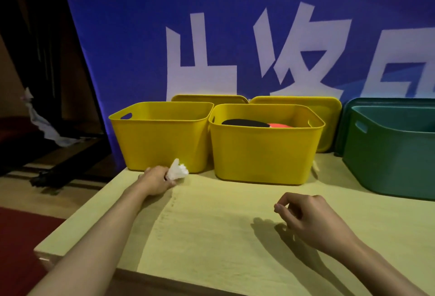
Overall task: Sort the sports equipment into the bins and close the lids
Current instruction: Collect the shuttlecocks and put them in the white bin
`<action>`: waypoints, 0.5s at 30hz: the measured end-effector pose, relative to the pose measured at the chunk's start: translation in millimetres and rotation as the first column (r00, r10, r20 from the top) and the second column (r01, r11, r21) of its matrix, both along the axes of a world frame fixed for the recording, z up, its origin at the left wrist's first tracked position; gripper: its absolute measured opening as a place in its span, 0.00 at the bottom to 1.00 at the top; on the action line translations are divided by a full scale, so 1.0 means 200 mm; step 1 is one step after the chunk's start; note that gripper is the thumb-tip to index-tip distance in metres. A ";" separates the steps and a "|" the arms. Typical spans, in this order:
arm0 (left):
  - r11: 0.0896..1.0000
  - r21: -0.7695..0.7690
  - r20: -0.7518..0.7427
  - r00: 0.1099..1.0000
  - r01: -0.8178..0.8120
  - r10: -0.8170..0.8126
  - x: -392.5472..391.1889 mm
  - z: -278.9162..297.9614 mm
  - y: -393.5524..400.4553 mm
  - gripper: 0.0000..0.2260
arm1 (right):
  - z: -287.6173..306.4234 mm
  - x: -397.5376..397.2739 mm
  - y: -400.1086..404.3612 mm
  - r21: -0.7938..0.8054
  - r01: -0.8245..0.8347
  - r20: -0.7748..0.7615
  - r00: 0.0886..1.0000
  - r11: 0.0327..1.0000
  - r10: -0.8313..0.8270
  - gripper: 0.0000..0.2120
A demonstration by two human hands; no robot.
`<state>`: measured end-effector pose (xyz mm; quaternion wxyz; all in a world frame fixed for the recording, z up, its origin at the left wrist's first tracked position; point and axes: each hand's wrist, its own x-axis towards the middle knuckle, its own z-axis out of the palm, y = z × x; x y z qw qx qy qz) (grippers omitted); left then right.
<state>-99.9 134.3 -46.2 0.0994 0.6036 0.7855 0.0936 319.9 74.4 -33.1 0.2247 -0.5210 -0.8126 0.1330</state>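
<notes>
Sorting underway, lids all still off

Table (235, 225) is carrying three open bins: green bin (388, 161) at right, middle yellow bin (266, 154) already holding paddles (256, 123), left yellow bin (160, 140) looking empty from here. Yellow lids (327, 116) are leaning behind, none fitted. Left hand (156, 181) is pinching a white shuttlecock (177, 170) on the table, just before the left bin. Right hand (313, 220) is hovering, loosely curled, holding nothing. Remaining, I'd judge: shuttlecock in, lids on.

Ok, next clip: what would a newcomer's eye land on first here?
Two bright yellow bins at the table's back edge, against a blue banner with large white characters. Then the left hand gripping a white shuttlecock before the left bin.
</notes>
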 end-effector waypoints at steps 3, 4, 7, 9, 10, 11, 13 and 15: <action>0.980 0.074 0.214 0.957 0.183 -0.195 0.26 0.12 -0.08 0.12 | 0.01 0.03 0.00 -0.021 0.003 -0.063 0.998 1.000 -0.004 0.09; 0.968 0.105 0.278 0.928 0.226 -0.247 0.37 0.15 -0.12 0.12 | 0.02 0.04 0.00 -0.032 0.004 -0.101 0.995 0.999 -0.007 0.10; 0.913 0.115 0.285 0.867 0.392 -0.408 0.71 0.24 -0.22 0.13 | 0.03 0.08 0.00 -0.089 -0.020 -0.266 0.964 0.996 -0.005 0.17; 0.856 0.094 0.203 0.833 0.508 -0.516 0.94 0.28 -0.27 0.10 | 0.04 0.13 -0.02 -0.091 -0.057 -0.400 0.916 0.994 0.016 0.23; 0.824 0.090 0.153 0.810 0.559 -0.566 1.05 0.30 -0.30 0.08 | 0.05 0.16 -0.03 -0.061 -0.069 -0.430 0.902 0.996 0.036 0.24; 0.794 0.087 0.115 0.786 0.602 -0.608 1.16 0.31 -0.31 0.08 | 0.05 0.21 -0.05 -0.024 -0.073 -0.428 0.902 0.997 0.056 0.22; 0.753 0.083 0.066 0.750 0.653 -0.658 1.33 0.32 -0.31 0.10 | 0.06 0.31 -0.07 0.033 -0.071 -0.381 0.921 0.997 0.078 0.14; 0.717 0.058 0.060 0.715 0.694 -0.697 1.49 0.31 -0.29 0.14 | 0.06 0.49 -0.10 0.056 -0.032 -0.371 0.927 0.998 0.051 0.06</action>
